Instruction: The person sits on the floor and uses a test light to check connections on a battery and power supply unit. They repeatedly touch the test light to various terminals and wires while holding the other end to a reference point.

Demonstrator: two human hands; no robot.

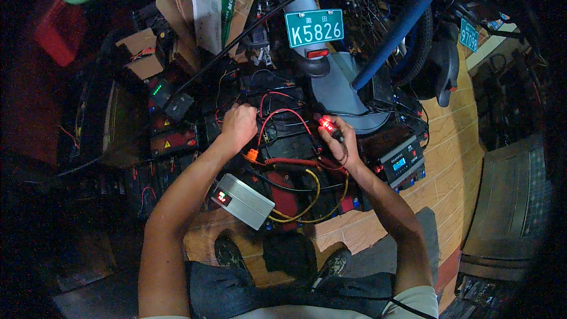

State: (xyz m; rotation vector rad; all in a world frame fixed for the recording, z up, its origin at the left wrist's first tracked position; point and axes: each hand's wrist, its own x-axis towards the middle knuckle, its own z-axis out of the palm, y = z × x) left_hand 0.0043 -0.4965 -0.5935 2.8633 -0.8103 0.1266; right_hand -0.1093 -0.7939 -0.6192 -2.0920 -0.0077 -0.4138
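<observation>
My right hand grips a small meter with a glowing red display, over a bank of dark batteries. Its fingers wrap round it from the right. Over the batteries farther left, my left hand is closed, knuckles up; anything in its fingers is hidden. Between the two hands a red wire arches over the battery tops. An orange connector lies just below my left hand. Nearer to me, a silver metal box with a small red readout rests on the batteries, yellow cables running from its right end.
A grey device with a blue screen sits at the right end of the batteries. A black box with green lights stands at the left. Behind are cardboard, a scooter's rear with a green plate, and a blue tube.
</observation>
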